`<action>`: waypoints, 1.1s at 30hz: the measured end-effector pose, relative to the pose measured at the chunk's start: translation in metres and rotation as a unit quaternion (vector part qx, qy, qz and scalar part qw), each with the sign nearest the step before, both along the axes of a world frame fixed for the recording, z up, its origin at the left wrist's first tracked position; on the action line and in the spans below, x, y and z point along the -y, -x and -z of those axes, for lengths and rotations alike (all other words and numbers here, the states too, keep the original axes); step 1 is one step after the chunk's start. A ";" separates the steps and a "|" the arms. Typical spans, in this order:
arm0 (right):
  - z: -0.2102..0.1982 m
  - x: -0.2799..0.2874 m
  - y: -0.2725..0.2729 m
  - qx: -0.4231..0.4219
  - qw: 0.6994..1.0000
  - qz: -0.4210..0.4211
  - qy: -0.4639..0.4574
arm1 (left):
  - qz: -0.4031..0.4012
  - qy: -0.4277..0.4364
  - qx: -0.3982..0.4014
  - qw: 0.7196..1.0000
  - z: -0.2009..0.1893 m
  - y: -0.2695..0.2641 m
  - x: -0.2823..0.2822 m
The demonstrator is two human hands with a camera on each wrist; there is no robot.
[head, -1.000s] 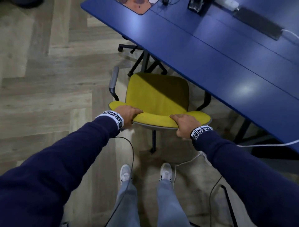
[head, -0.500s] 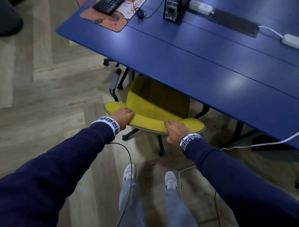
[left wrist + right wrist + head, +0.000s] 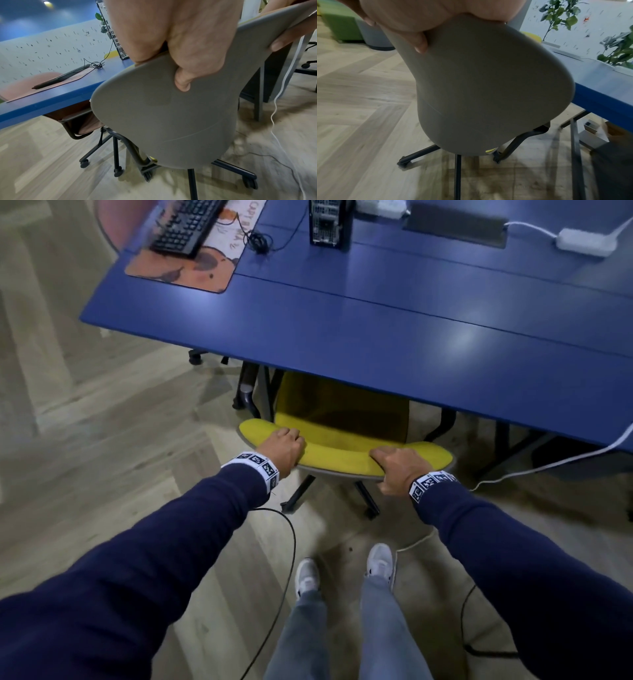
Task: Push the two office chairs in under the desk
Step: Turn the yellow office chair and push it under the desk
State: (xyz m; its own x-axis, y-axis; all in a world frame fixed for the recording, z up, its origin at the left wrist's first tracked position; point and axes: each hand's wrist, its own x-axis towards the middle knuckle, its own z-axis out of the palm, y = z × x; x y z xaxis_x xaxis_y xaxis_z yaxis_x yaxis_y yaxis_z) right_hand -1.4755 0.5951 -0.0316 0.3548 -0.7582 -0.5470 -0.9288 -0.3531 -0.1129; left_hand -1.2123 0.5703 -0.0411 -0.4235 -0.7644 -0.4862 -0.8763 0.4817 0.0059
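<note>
Change: since the earlier frames the yellow chair point(image 3: 342, 436) has rolled farther under the desk point(image 3: 394, 337); most of its seat now lies beneath the blue top, where a second ago the whole seat was clear of the edge.
Chair: upright on its castors, backrest top toward the person, seat front hidden under the desk edge; the grey back shell fills both wrist views point(image 3: 163, 111) point(image 3: 462, 88).
Left hand: point(image 3: 282, 448) grips the left end of the backrest top, fingers curled over the yellow front, thumb point(image 3: 182, 79) pressed on the grey shell behind.
Right hand: point(image 3: 399, 470) grips the right end of the backrest top, fingers wrapped over the rim, a fingertip point(image 3: 420, 44) showing on the grey shell.
Second chair: a brown chair point(image 3: 80, 117) stands at the desk's left end, seat partly under the top.
Desk top: keyboard point(image 3: 186, 227) on an orange mat point(image 3: 191, 265), a small computer point(image 3: 329, 224) upright behind, a white power strip point(image 3: 585, 242) at the far right.
Floor: pale herringbone wood point(image 3: 85, 440); the person's white shoes point(image 3: 378, 563) stand just behind the chair base, with cables lying around them.
</note>
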 end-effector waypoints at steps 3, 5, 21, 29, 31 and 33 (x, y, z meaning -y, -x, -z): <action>0.003 0.013 0.004 0.007 1.000 0.018 0.015 | 0.010 0.004 0.000 1.000 0.000 0.005 0.016; 0.003 0.023 0.007 0.010 0.999 0.016 0.037 | 0.020 0.017 -0.001 1.000 -0.001 0.008 0.027; 0.011 0.113 0.008 0.008 0.991 -0.014 0.134 | 0.040 0.064 0.004 0.997 -0.001 0.013 0.142; 0.020 0.119 0.005 0.009 0.990 -0.002 0.139 | 0.059 0.052 0.035 0.996 0.005 0.004 0.150; 0.021 0.119 0.005 0.005 0.991 0.003 0.135 | 0.056 0.049 0.031 0.997 0.007 0.003 0.151; 0.022 0.118 0.005 -0.003 0.991 0.002 0.136 | 0.050 0.044 0.020 0.998 0.010 0.002 0.151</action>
